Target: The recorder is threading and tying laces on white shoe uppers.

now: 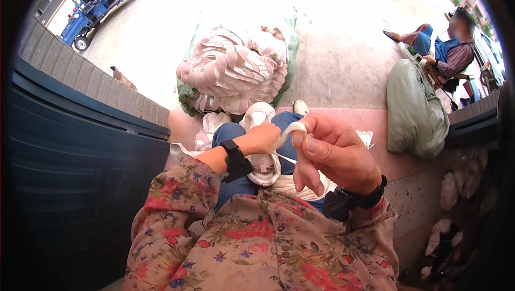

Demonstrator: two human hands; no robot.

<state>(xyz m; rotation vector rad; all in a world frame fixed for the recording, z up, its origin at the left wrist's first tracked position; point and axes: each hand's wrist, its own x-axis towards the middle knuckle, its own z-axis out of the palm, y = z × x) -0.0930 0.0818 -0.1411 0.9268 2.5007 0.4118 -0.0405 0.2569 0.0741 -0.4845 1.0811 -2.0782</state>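
Pinching the off-white shoelace [285, 134], right hand [341, 154] is holding it above lap [230, 189]; sneaker [263, 165] is resting between lap's side edges. Can't tell left hand [261, 138] grip. Hard tugging could tip sneaker.

the left forearm [212, 160] slants in from the near left, the left hand [260, 138] at its far end, back upward, fingers curled. the right hand [343, 157], at right, pinches thumb against forefinger, other fingers bent.

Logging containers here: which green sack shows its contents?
The middle sack, directly beyond the white shoe: stacked pale pieces show in its open top. The sack on the right, near the seated person, shows none.
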